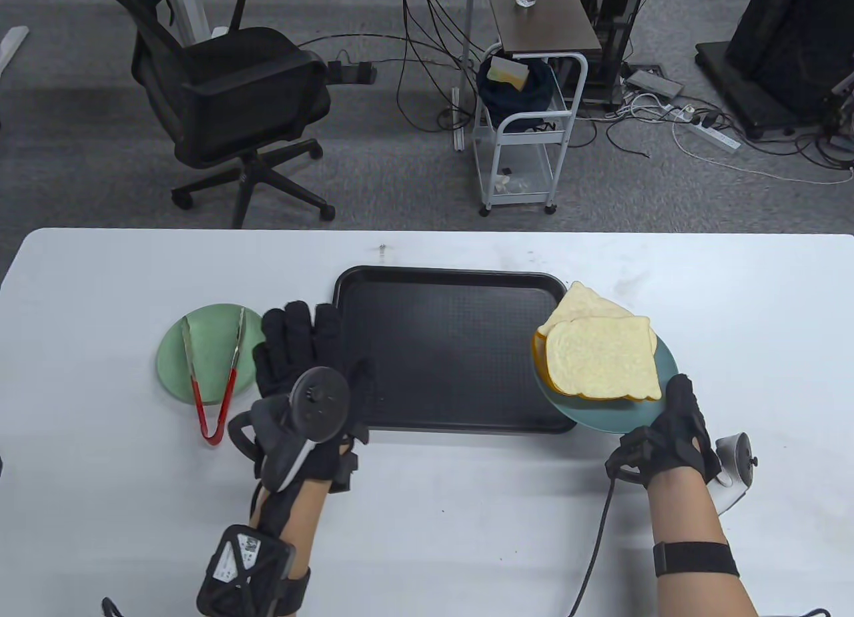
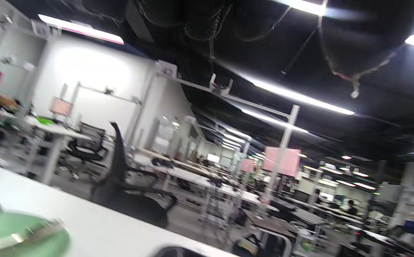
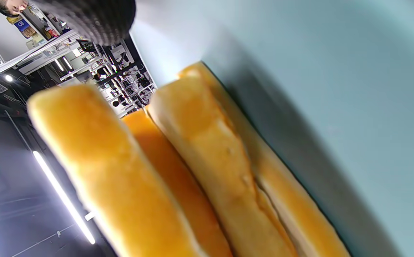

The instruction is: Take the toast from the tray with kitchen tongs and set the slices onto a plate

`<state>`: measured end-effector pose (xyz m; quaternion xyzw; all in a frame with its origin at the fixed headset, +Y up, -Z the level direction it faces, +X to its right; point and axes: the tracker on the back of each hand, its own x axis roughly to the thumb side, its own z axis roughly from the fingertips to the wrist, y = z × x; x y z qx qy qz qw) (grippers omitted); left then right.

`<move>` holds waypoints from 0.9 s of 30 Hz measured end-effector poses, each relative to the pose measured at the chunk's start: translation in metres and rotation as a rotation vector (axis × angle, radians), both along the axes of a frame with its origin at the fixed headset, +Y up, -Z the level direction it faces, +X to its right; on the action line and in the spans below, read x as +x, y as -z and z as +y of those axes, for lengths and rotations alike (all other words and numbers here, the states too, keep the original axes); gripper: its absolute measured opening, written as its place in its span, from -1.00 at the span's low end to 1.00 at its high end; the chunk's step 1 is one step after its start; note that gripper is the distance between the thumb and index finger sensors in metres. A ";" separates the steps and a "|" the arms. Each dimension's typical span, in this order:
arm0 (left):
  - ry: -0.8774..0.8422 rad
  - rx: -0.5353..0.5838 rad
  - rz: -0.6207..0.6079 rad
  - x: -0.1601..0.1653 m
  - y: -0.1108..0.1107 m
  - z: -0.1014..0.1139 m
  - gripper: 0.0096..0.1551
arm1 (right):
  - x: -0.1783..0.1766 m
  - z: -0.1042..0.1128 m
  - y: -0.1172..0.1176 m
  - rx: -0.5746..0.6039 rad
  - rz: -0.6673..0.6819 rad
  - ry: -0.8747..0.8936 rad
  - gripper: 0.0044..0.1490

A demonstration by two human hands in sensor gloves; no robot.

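The white table (image 1: 467,510) carried a black tray (image 1: 447,350) at its centre. A green plate (image 1: 210,353) lay left of the tray, apart from it. A black cable (image 1: 594,550) lay right of the tray, toward the near edge.

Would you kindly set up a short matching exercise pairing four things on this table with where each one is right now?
Things:
1. tongs
2. toast
3. tray
4. left hand

Places:
A. stacked on the blue plate that the right hand holds
B. between the two plates, bare
C. lying across the green plate
D. flat at the tray's left edge

Pairs: 1-C, 2-A, 3-B, 4-D
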<state>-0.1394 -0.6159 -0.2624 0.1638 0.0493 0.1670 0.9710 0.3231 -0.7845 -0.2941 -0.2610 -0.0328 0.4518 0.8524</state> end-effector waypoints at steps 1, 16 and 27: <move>-0.006 -0.011 -0.013 0.007 -0.002 -0.007 -0.11 | -0.001 0.000 0.000 0.001 0.002 -0.001 -0.37; 0.123 -0.088 -0.002 0.013 -0.011 -0.077 -0.15 | 0.000 0.009 0.014 -0.037 -0.047 -0.082 -0.39; 0.054 -0.053 0.006 -0.001 -0.015 -0.068 -0.14 | 0.047 0.022 0.064 -0.183 -0.239 -0.159 -0.35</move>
